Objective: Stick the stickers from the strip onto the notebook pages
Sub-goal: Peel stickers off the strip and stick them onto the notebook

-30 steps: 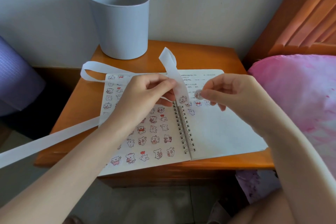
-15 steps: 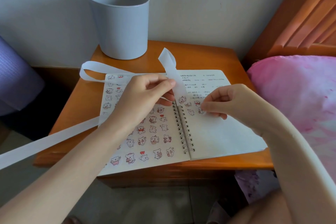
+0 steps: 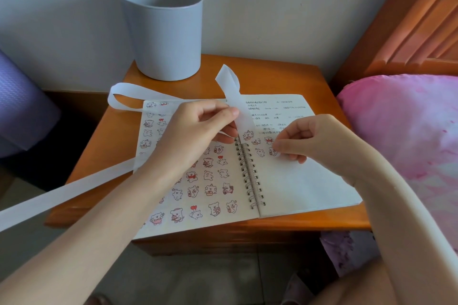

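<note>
Left hand: your left hand (image 3: 198,129) pinches the white sticker strip (image 3: 233,96) between thumb and forefinger, just above the coil binding (image 3: 250,176).
Right hand: your right hand (image 3: 314,141) has its fingertips (image 3: 278,147) curled and pressed down on a sticker on the right page; you cannot tell whether they grip it.
Notebook: the spiral notebook (image 3: 297,186) lies open on the wooden bedside table (image 3: 285,77), left page covered with cartoon stickers (image 3: 210,189).
Strip: it loops behind the notebook and trails off the table's left edge.
Behind: a grey bin (image 3: 163,30).
</note>
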`<state>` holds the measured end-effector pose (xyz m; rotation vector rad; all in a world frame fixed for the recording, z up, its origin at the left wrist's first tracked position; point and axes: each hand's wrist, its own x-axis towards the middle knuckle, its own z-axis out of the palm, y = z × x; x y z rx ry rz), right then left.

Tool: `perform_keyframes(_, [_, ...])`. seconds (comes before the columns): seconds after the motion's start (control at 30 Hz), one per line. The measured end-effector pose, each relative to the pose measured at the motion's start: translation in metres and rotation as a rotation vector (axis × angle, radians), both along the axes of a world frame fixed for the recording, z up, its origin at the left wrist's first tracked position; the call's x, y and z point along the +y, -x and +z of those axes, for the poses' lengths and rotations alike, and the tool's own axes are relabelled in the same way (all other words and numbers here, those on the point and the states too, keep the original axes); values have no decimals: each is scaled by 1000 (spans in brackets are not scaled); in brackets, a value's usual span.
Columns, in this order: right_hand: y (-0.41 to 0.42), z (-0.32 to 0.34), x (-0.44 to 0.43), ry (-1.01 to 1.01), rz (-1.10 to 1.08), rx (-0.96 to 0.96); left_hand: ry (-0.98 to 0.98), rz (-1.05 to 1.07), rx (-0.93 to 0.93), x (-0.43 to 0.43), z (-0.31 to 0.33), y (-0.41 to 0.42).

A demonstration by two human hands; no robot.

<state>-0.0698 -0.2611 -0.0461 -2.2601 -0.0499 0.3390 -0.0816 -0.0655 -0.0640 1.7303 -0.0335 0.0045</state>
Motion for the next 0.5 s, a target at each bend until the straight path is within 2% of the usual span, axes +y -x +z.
perform_keyframes(0.5, [2,-7,4,28,-23,-74,-4,0,0,0,0,0])
